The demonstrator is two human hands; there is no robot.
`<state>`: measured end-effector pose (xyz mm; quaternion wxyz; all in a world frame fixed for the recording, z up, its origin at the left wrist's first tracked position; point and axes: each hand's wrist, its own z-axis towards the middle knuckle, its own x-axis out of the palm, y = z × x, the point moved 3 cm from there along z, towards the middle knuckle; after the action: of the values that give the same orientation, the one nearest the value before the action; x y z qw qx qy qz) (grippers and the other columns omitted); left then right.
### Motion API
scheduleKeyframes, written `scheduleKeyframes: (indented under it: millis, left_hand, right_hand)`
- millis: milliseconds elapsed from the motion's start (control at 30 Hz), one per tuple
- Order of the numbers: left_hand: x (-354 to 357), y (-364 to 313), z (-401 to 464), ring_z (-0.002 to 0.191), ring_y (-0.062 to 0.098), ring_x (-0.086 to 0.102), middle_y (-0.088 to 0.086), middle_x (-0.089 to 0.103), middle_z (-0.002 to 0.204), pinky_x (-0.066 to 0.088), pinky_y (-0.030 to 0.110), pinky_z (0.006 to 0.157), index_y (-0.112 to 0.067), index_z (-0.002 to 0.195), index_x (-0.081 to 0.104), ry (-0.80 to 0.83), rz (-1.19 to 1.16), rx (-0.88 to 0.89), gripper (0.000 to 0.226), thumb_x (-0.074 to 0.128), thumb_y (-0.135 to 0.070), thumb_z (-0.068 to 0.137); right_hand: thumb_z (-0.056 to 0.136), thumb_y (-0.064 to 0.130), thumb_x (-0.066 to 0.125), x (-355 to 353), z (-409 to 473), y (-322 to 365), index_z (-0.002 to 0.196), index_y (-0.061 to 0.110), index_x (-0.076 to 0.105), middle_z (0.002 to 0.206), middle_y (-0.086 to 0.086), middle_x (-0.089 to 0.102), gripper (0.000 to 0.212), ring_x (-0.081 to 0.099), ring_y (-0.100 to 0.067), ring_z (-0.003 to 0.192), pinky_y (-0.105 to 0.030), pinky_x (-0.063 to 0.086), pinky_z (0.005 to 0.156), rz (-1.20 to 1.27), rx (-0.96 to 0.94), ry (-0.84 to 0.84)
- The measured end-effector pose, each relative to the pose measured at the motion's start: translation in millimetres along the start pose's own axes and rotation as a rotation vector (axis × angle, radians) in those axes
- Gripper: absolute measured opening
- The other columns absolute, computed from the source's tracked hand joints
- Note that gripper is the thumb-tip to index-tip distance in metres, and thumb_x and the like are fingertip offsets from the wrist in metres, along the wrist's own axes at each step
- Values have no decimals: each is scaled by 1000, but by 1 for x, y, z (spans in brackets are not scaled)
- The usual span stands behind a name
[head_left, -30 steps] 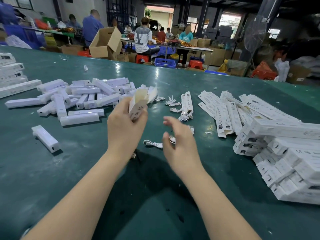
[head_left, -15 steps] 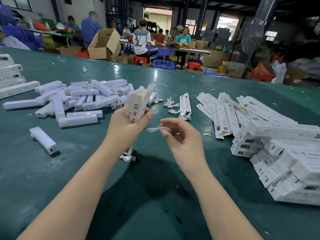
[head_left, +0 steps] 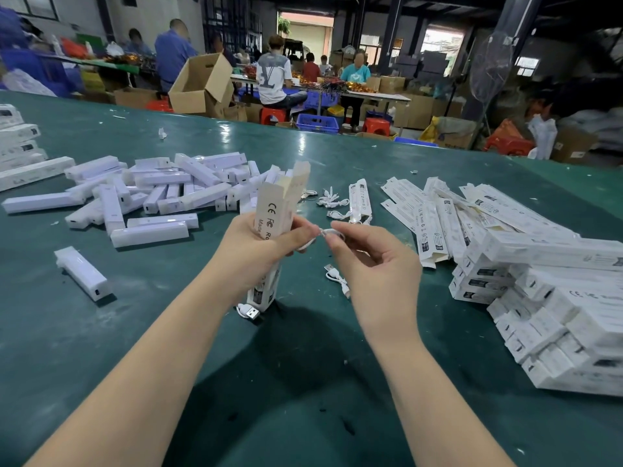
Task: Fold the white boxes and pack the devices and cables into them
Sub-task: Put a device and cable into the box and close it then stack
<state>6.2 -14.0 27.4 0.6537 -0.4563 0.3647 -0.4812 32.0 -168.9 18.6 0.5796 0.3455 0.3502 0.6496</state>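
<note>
My left hand grips a tall white box that stands upright on the green table, its top flaps open. My right hand pinches a small coiled white cable just right of the box, touching my left fingers. Two loose cables lie on the table: one with a USB plug at the box's foot, another under my right hand. White devices are heaped to the left, one lying apart.
Flat unfolded boxes spread at centre right. Packed white boxes are stacked at the right edge, more at far left. Several cables lie beyond my hands. People work at tables behind the far edge.
My right hand picked a cable off the table and brought it up beside the box. My left hand stood the box upright.
</note>
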Motion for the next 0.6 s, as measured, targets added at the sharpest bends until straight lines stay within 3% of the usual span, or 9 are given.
scheduleKeyframes:
  millis: [133, 267, 467, 533, 600]
  left_hand:
    - [-3, 1, 1, 72, 11, 64, -1, 71, 77, 50, 23, 71, -22, 70, 75, -47, -93, -29, 8, 82, -23, 73]
    - [0, 2, 0, 69, 12, 64, 1, 68, 73, 50, 21, 65, -18, 70, 73, -61, -148, -45, 16, 78, -33, 65]
    - [11, 1, -4, 70, 16, 56, 5, 65, 72, 44, 25, 63, -16, 66, 71, -12, -100, -78, 18, 81, -30, 69]
    - [14, 2, -4, 67, 15, 53, 4, 64, 70, 41, 26, 61, -17, 67, 71, -7, -90, -91, 18, 82, -31, 67]
    - [13, 1, -4, 62, 11, 52, -3, 62, 64, 41, 21, 57, -19, 66, 71, -13, -88, -95, 21, 86, -34, 62]
  right_hand:
    - [78, -2, 76, 12, -10, 1, 118, 6, 68, 117, -2, 68, 41, 66, 2, 100, -14, 50, 89, -61, -86, 93]
    - [76, 13, 83, 18, -15, 2, 139, 8, 51, 144, 0, 49, 71, 53, 7, 118, -12, 41, 102, -313, -191, 146]
    - [78, 18, 82, 17, -15, 5, 138, 7, 54, 145, -1, 49, 67, 51, -17, 130, -36, 46, 103, -450, -263, 45]
    - [78, 17, 82, 15, -14, 3, 137, 7, 55, 143, -1, 51, 66, 56, -17, 122, -35, 49, 99, -420, -229, 44]
    - [78, 16, 82, 15, -13, 2, 135, 8, 57, 141, -1, 53, 63, 59, -6, 111, -25, 50, 94, -365, -206, 51]
